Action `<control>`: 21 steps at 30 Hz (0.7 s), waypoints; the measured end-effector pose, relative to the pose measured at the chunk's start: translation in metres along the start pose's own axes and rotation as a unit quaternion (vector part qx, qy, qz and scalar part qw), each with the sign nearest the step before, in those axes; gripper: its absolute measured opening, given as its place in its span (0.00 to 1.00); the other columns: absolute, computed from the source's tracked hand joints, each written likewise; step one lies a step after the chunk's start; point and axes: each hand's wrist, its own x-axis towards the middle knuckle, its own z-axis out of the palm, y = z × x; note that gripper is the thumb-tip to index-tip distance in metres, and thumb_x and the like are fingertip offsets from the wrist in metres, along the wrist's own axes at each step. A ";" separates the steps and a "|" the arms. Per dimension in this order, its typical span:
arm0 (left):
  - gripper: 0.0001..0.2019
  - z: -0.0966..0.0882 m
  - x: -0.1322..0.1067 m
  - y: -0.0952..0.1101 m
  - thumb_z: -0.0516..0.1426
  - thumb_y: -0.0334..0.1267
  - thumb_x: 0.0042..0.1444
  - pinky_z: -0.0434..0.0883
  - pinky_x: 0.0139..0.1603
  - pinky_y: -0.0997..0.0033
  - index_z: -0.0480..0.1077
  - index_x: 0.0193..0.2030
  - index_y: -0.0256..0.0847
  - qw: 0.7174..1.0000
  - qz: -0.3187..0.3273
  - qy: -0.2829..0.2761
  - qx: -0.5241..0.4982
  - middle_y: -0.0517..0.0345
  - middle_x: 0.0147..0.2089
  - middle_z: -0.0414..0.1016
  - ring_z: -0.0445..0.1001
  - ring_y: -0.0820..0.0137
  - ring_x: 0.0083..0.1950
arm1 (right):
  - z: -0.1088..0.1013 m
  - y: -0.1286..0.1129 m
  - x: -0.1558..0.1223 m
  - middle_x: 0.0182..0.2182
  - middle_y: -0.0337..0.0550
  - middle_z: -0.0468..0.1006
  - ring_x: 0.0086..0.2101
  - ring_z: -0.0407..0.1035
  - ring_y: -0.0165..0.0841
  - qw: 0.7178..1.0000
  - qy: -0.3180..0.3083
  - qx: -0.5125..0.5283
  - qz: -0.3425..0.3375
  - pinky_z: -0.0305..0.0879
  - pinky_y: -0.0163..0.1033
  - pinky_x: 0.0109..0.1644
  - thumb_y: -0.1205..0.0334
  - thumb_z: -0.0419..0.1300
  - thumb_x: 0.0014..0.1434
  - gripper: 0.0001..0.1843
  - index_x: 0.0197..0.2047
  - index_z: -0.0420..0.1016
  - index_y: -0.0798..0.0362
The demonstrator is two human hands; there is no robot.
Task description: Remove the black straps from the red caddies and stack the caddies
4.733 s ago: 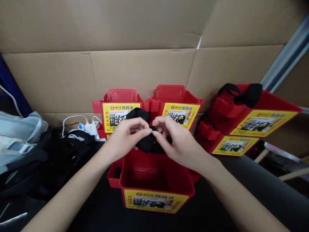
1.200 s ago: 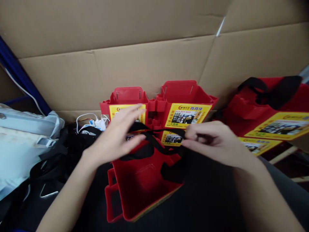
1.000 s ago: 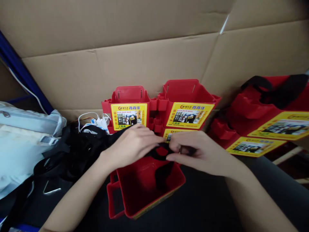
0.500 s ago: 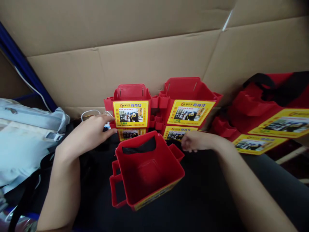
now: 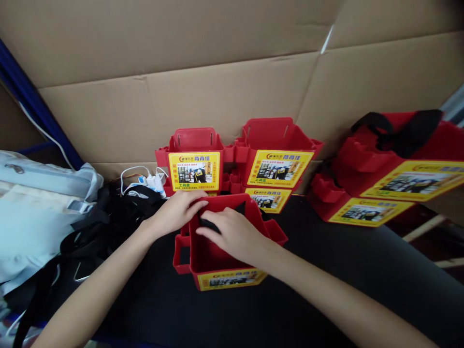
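Note:
A red plastic box [image 5: 182,249] with a yellow label stands upright on the dark surface in front of me. A black strap [image 5: 208,224] runs along the inside of its far wall. My left hand [image 5: 175,213] is curled over the box's far left rim, right by the strap's end. My right hand [image 5: 234,233] reaches into the box from the right. Its thumb and fingers are closed on the strap.
Two stacks of the same red boxes [image 5: 194,164] [image 5: 277,159] stand against the cardboard wall [image 5: 232,96]. More red boxes [image 5: 391,169] with a black strap [image 5: 398,130] lie at the right. A pile of black straps [image 5: 108,217], a white charger [image 5: 152,182] and a pale bag [image 5: 36,203] are at the left.
The tilted box now stands upright with its label facing me. My left hand came back from the charger to the box's rim, and my right hand moved into the box onto the strap.

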 end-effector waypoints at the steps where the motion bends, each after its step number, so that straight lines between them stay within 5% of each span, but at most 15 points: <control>1: 0.10 0.002 0.002 -0.002 0.48 0.38 0.61 0.67 0.41 0.69 0.68 0.38 0.38 1.000 0.003 0.011 -0.006 0.55 0.38 0.74 0.72 0.68 0.39 | -0.010 0.007 -0.003 0.27 0.43 0.72 0.29 0.66 0.31 0.996 -0.034 0.078 -0.028 0.61 0.38 0.36 0.55 0.50 0.61 0.16 0.31 0.69 0.57; 5: 0.11 0.006 0.002 -0.008 0.48 0.40 0.61 0.67 0.42 0.70 0.68 0.38 0.38 0.998 0.019 0.022 -0.050 0.55 0.38 0.74 0.71 0.69 0.40 | -0.073 0.049 -0.035 0.22 0.39 0.65 0.26 0.61 0.28 0.901 -0.164 0.355 -0.188 0.59 0.34 0.32 0.42 0.54 0.54 0.26 0.18 0.61 0.56; 7: 0.11 0.005 0.002 -0.008 0.48 0.40 0.61 0.66 0.41 0.70 0.67 0.37 0.38 0.998 0.023 0.007 -0.060 0.56 0.38 0.74 0.71 0.69 0.39 | -0.098 0.060 -0.050 0.25 0.42 0.68 0.28 0.63 0.28 0.895 -0.213 0.362 -0.150 0.60 0.34 0.33 0.45 0.55 0.55 0.24 0.20 0.66 0.57; 9: 0.10 0.005 0.005 -0.006 0.48 0.39 0.61 0.66 0.39 0.71 0.67 0.36 0.37 0.998 0.021 -0.006 -0.055 0.57 0.36 0.74 0.71 0.70 0.38 | -0.109 0.055 -0.054 0.32 0.45 0.73 0.32 0.67 0.30 0.922 -0.233 0.306 -0.056 0.62 0.34 0.37 0.49 0.56 0.56 0.18 0.31 0.73 0.57; 12: 0.09 0.005 0.011 0.002 0.48 0.37 0.61 0.65 0.37 0.72 0.67 0.35 0.37 0.999 0.024 -0.011 -0.037 0.58 0.34 0.73 0.71 0.71 0.35 | -0.091 0.024 -0.038 0.39 0.45 0.75 0.37 0.70 0.34 0.962 -0.200 0.169 0.081 0.64 0.35 0.38 0.47 0.57 0.54 0.23 0.46 0.71 0.55; 15: 0.08 0.007 0.017 0.009 0.49 0.36 0.60 0.64 0.35 0.72 0.67 0.35 0.37 0.999 0.036 -0.017 -0.031 0.58 0.33 0.73 0.70 0.72 0.34 | -0.049 -0.004 -0.010 0.35 0.51 0.76 0.33 0.71 0.39 0.979 -0.129 -0.052 0.146 0.64 0.40 0.35 0.45 0.56 0.54 0.24 0.40 0.73 0.59; 18: 0.09 0.008 0.018 0.010 0.49 0.36 0.60 0.64 0.35 0.73 0.67 0.34 0.37 0.998 0.040 -0.023 -0.034 0.58 0.33 0.73 0.70 0.72 0.33 | -0.023 -0.007 0.007 0.33 0.55 0.76 0.34 0.72 0.40 0.976 -0.081 -0.164 0.120 0.64 0.41 0.35 0.61 0.54 0.59 0.14 0.41 0.72 0.64; 21: 0.09 0.007 0.017 0.006 0.49 0.37 0.61 0.64 0.37 0.72 0.67 0.35 0.37 0.998 0.038 -0.026 -0.044 0.58 0.35 0.74 0.71 0.71 0.35 | -0.036 0.009 0.001 0.30 0.47 0.76 0.30 0.71 0.33 0.991 -0.135 -0.013 -0.002 0.65 0.38 0.35 0.66 0.52 0.61 0.10 0.35 0.73 0.61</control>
